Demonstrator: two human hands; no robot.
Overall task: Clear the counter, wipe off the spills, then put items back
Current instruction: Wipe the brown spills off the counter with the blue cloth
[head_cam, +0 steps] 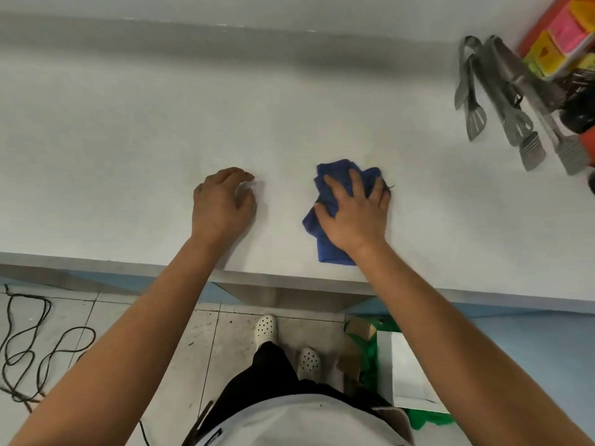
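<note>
A crumpled blue cloth point(328, 188) lies on the white counter point(128, 140) near its front edge. My right hand point(354, 214) presses flat on the cloth with its fingers spread. To the left, my left hand point(222, 204) rests on the bare counter, fingers loosely bent, holding nothing. I see no spill on the surface around the cloth.
Several metal tongs point(502, 101) lie at the counter's far right. Behind them stand colourful packets point(560, 43) and a dark bottle point(576, 107). On the floor, a black cable point(32, 342) lies at left, and a bin with a green bag point(402, 365) stands at right.
</note>
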